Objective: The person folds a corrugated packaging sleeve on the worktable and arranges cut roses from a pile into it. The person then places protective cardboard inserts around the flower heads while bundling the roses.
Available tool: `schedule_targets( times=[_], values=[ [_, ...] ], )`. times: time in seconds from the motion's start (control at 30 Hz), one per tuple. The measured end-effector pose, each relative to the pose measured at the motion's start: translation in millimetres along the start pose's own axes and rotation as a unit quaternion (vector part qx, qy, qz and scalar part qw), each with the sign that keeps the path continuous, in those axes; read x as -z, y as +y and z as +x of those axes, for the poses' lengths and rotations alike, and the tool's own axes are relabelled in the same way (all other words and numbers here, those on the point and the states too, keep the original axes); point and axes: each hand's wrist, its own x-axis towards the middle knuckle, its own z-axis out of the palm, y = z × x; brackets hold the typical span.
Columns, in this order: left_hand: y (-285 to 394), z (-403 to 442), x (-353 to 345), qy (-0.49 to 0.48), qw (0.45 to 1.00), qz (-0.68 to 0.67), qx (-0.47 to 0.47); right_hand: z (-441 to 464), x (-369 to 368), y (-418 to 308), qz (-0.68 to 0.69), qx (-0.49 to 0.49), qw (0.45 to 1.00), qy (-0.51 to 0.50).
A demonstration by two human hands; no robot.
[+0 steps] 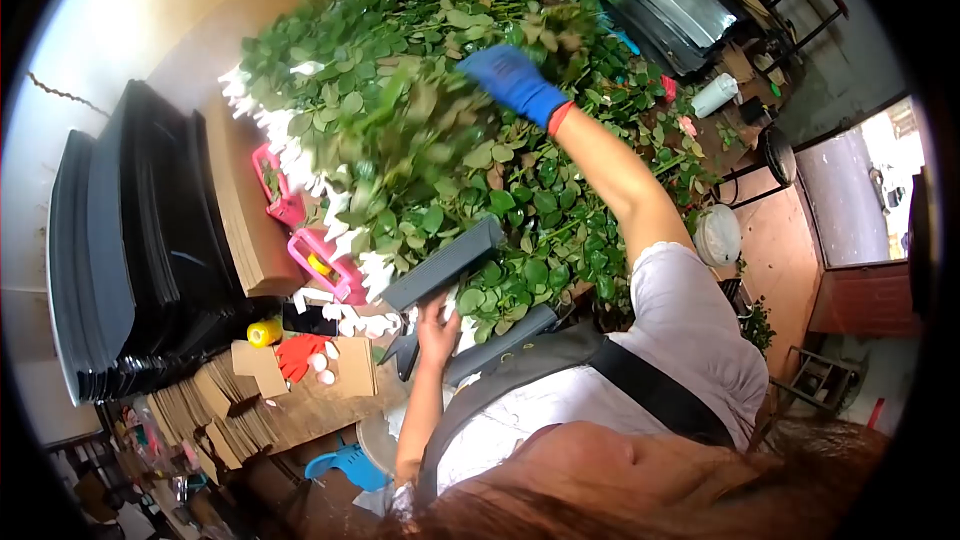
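Note:
A large heap of leafy green stems (540,205), which look like roses, covers the bench before me. My right hand (507,78), in a blue glove with a red cuff, reaches over the heap; its fingers are largely hidden among leaves. Leaves below that hand are smeared by motion. My bare left hand (438,330) is at the lower edge of a long dark grey trough-like piece (443,265), its fingers bent against it. A second dark grey piece (505,342) lies close to my body. White tips (375,275) line the heap's left side.
Pink plastic holders (340,278), a yellow tape roll (264,332) and a red glove (298,356) lie left of the heap. Black sheets (150,240) stand stacked at left. Cardboard pieces (225,395) sit below them. A white bucket (718,235) stands at right.

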Motion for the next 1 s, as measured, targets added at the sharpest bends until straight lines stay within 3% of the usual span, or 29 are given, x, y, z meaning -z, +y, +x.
schedule_targets(
  times=[0.07, 0.13, 0.17, 0.2, 0.33, 0.37, 0.47, 0.57, 0.6, 0.7, 0.73, 0.77, 0.8, 0.87, 0.93, 1.0],
  values=[
    [13, 1, 3, 0.008, 0.997, 0.057, -0.059, 0, 29, 8, -0.045, 0.025, 0.996, 0.076],
    [-2, 2, 2, 0.001, 0.996, 0.076, -0.037, -5, 39, 6, 0.024, 0.048, 0.998, 0.032],
    [7, 0, 0, 0.006, 0.999, 0.042, -0.004, -4, 39, 10, -0.006, 0.016, 0.999, -0.030],
    [9, 1, 2, 0.005, 0.997, 0.067, -0.036, 6, 46, 12, -0.037, -0.012, 0.995, -0.090],
    [3, 4, -1, 0.018, 0.997, 0.069, -0.040, 19, 87, -13, -0.051, 0.072, 0.985, 0.147],
    [1, 4, -4, 0.028, 0.998, 0.031, -0.048, 14, 87, -18, -0.011, 0.022, 1.000, 0.014],
    [-7, 4, -1, 0.027, 0.995, 0.064, -0.071, -12, 96, -21, 0.088, 0.047, 0.992, 0.074],
    [-1, 3, 1, 0.016, 0.993, 0.101, -0.062, -57, 161, -64, 0.142, 0.040, 0.989, 0.004],
    [-10, 5, -4, 0.024, 0.994, 0.104, -0.015, -77, 178, -76, 0.170, 0.035, 0.985, -0.013],
    [-88, 26, -18, 0.002, 0.991, 0.130, 0.027, -153, 171, -93, 0.235, 0.023, 0.955, -0.180],
    [-75, 21, -19, 0.036, 0.988, 0.146, -0.028, -175, 159, -99, 0.248, 0.006, 0.944, -0.219],
    [-58, 15, -20, 0.072, 0.980, 0.165, -0.082, -198, 137, -99, 0.212, -0.023, 0.944, -0.253],
    [-18, 13, -6, 0.012, 0.995, 0.076, -0.066, -220, 116, -99, 0.173, -0.055, 0.942, -0.283],
    [14, 5, 3, -0.032, 0.986, 0.161, 0.016, -240, 94, -103, 0.104, -0.033, 0.938, -0.329],
    [-4, 10, -1, 0.000, 0.986, 0.166, -0.009, -242, 84, -102, 0.029, -0.016, 0.943, -0.332],
    [-21, 8, -10, 0.049, 0.985, 0.151, -0.071, -219, 118, -126, -0.050, -0.008, 0.950, -0.308]
  ],
)
